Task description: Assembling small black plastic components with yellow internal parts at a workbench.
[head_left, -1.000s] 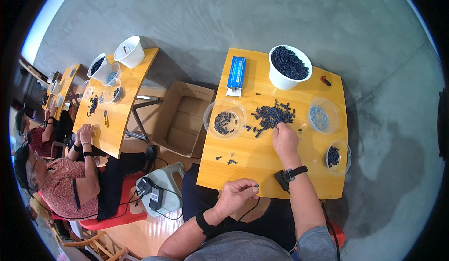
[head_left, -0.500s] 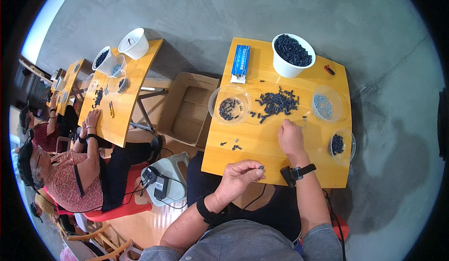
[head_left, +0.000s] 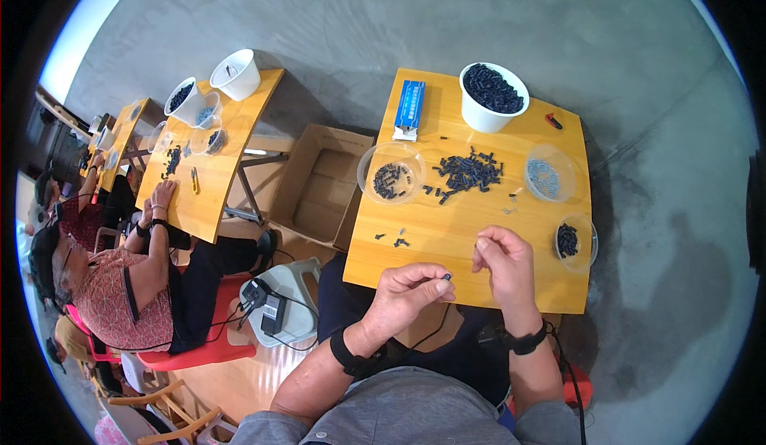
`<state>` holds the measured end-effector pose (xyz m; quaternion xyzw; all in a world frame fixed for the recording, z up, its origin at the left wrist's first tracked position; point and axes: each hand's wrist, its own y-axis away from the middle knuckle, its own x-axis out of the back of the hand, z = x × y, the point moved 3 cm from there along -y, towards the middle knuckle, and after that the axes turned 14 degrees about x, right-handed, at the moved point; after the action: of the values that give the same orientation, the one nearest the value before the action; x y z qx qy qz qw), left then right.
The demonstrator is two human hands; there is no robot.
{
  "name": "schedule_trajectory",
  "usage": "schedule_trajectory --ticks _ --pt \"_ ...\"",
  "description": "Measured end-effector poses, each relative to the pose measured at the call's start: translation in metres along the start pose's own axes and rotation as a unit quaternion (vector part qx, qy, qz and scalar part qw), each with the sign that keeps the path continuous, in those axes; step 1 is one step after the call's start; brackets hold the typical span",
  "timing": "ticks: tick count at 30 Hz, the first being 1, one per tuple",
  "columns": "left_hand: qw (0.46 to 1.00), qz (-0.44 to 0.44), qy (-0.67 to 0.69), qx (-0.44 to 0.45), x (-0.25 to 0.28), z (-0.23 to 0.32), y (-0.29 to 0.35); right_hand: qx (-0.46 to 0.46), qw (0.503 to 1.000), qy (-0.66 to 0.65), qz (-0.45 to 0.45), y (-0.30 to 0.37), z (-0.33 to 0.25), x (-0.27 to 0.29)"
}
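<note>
Over the table's near edge, my left hand (head_left: 405, 292) pinches a small black plastic piece (head_left: 447, 277) between thumb and fingertips. My right hand (head_left: 507, 265) is close by on its right, thumb and forefinger pressed together; anything between them is too small to make out. Beyond the hands lies a loose pile of black plastic pieces (head_left: 464, 172). A few small screws (head_left: 511, 210) lie right of that pile, nearer me. Left of my hands is a small cluster of dark pieces (head_left: 400, 242).
A clear tub (head_left: 369, 191) holding black pieces stands left; another with silvery screws (head_left: 543, 179) and one with black pieces (head_left: 568, 240) stand right. At the back are a blue box (head_left: 410, 108), a full white bucket (head_left: 495, 122) and a red-black tool (head_left: 553, 121). A carton (head_left: 289, 198) and seated co-workers are leftward.
My right hand has drawn back from beside the pile toward my left hand, its fingers now pinched. Small screws show on the table where it was. My left hand still holds the black piece.
</note>
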<state>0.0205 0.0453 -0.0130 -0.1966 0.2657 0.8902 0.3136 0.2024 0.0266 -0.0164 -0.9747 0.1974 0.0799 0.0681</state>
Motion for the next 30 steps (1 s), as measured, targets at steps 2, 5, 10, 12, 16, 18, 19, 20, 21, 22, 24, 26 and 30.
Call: schedule_trajectory --ticks 2,5,10,12,16,18,19,20,21,22,24,26,30 --pt "1.000 -0.005 0.007 0.000 -0.004 0.001 0.003 0.038 0.999 0.009 -0.030 0.014 -0.013 -0.002" --pt "1.000 -0.010 -0.019 0.003 -0.007 0.001 0.008 0.010 0.999 -0.023 -0.041 0.031 -0.028 -0.012" --pt "0.999 -0.021 -0.046 -0.020 -0.017 0.006 0.015 0.052 0.995 -0.033 -0.075 0.044 -0.048 -0.021" --pt "0.998 -0.025 -0.048 -0.025 -0.019 0.008 0.018 0.072 0.993 -0.017 -0.089 0.047 -0.052 -0.022" --pt "0.997 -0.033 -0.062 -0.033 -0.021 0.010 0.021 0.099 0.989 0.014 -0.108 0.050 -0.056 -0.022" --pt "0.997 -0.033 -0.060 -0.025 -0.021 0.010 0.022 0.106 0.988 0.018 -0.115 0.051 -0.057 -0.022" --pt "0.998 -0.034 -0.058 -0.018 -0.020 0.010 0.022 0.117 0.985 0.027 -0.122 0.052 -0.059 -0.023" --pt "0.998 -0.033 -0.057 -0.017 -0.020 0.010 0.022 0.128 0.983 0.037 -0.129 0.051 -0.061 -0.024" --pt "0.997 -0.031 -0.068 -0.009 -0.019 0.010 0.023 0.126 0.983 0.036 -0.130 0.051 -0.061 -0.024" --pt "0.996 -0.030 -0.079 -0.001 -0.019 0.009 0.023 0.141 0.978 0.057 -0.139 0.050 -0.063 -0.024" --pt "0.996 -0.032 -0.081 0.006 -0.017 0.010 0.022 0.154 0.974 0.078 -0.149 0.049 -0.066 -0.025" --pt "0.996 -0.036 -0.083 0.012 -0.016 0.009 0.022 0.178 0.962 0.116 -0.168 0.047 -0.071 -0.027" --pt "0.997 -0.052 -0.061 0.007 -0.015 0.007 0.019 0.199 0.958 0.127 -0.165 0.047 -0.070 -0.028"
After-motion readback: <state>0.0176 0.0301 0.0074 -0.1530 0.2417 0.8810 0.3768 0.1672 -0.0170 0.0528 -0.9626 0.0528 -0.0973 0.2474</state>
